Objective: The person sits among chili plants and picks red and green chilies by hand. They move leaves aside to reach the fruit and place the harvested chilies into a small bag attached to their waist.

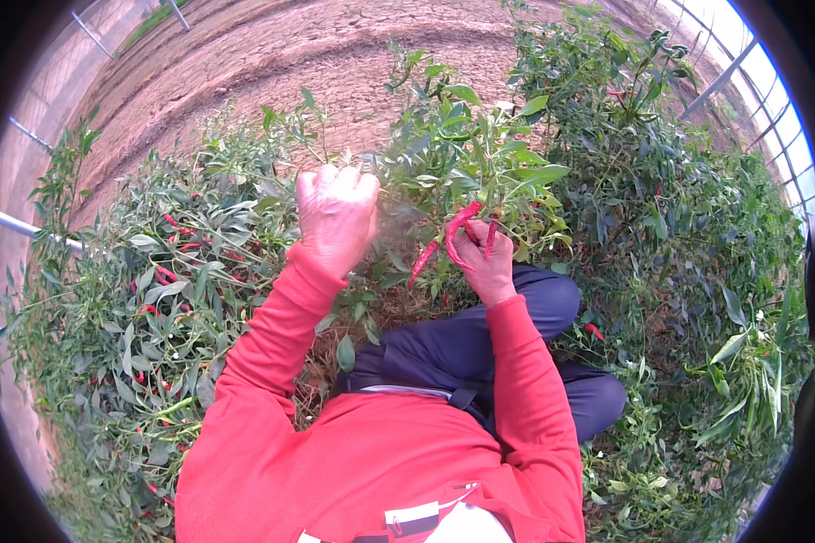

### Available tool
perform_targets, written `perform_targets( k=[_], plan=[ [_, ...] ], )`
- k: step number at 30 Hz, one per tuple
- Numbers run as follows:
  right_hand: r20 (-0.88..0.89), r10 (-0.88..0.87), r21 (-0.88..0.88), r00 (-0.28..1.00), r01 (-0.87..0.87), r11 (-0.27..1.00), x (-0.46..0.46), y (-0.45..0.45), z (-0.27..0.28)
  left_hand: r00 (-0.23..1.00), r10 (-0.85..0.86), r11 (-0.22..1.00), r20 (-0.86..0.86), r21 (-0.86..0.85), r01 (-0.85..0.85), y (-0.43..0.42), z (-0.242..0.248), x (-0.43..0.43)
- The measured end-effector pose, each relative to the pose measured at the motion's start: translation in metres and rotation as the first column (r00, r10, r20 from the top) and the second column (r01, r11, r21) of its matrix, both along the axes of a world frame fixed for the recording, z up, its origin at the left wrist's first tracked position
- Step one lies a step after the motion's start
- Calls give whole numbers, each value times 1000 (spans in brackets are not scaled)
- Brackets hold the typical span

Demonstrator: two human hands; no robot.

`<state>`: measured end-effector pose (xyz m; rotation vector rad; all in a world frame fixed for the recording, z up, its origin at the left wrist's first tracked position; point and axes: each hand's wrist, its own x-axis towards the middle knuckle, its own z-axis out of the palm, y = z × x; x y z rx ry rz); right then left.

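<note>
My left hand [338, 214] is closed in a fist at the top of the leafy growth, with green stems running behind and beside it; whether it grips a stem is hidden. My right hand [485, 261] is lower and to the right, its fingers bent around red chili peppers [458, 234] at a pepper plant [496, 170]. One long, curved, wrinkled pepper lies across the fingers, and others show at the fingertips. Just left of this hand a further red chili pepper [423, 263] hangs, pointing down and left.
Dense pepper plants [176, 305] with red and green peppers spread to the left, and more plants [659, 203] stand at the right. My bent legs in dark trousers [448, 339] rest among them. Cracked bare soil [258, 75] lies beyond. Metal poles [720, 78] of a frame stand at the sides.
</note>
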<state>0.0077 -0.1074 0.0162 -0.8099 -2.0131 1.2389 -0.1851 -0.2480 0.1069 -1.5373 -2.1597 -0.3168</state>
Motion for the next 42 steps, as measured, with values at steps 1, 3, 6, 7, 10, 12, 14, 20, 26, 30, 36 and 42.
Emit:
perform_targets(
  k=[1, 3, 6, 7, 10, 12, 14, 20, 26, 30, 36, 42],
  plan=[
    [0, -1, -15, 1000, 1, 1000, -1, 0, 1, 999, -44, 999, -18, 21, 45, 4, 1, -3],
    [-44, -9, -12, 999, 9, 1000, -3, -2, 1, 990, -138, 989, -17, 57, 139, 10, 2, -5],
    [-158, -1, 28, 988, 5, 1000, -10, -5, -6, 980, -196, 973, -11, 119, 196, 16, -4, 3],
    [-181, 20, 32, 983, -14, 999, -13, -5, -9, 980, -195, 977, 26, 93, 192, 15, -5, 6],
    [-116, 76, 114, 990, -62, 992, -17, -3, -16, 968, -232, 967, 97, 131, 218, 11, -7, 9],
    [-20, 107, 109, 994, -104, 988, -20, -4, -19, 919, -304, 949, 250, 168, 268, 6, -6, 8],
    [28, 157, 383, 987, -155, 911, -23, -7, -21, 888, -339, 938, 312, 186, 292, 2, -5, 7],
    [329, 102, 366, 939, -227, 903, -34, -20, -25, 808, -288, 956, 513, 105, 274, 2, -8, 12],
    [203, -42, 454, 978, -56, 889, -34, -26, -22, 868, -414, 907, 275, 206, 367, -8, -10, 16],
    [7, -85, 433, 996, 74, 899, -26, -10, -20, 929, -303, 952, 213, 18, 306, -20, -12, 12],
    [-163, -52, 327, 985, 104, 939, -12, 12, -35, 979, -45, 958, 200, -271, 99, -26, -20, 4],
    [-118, -21, 133, 993, 37, 990, -1, 12, -44, 976, -217, 970, 30, -108, 219, -7, -39, 33]
  ],
)
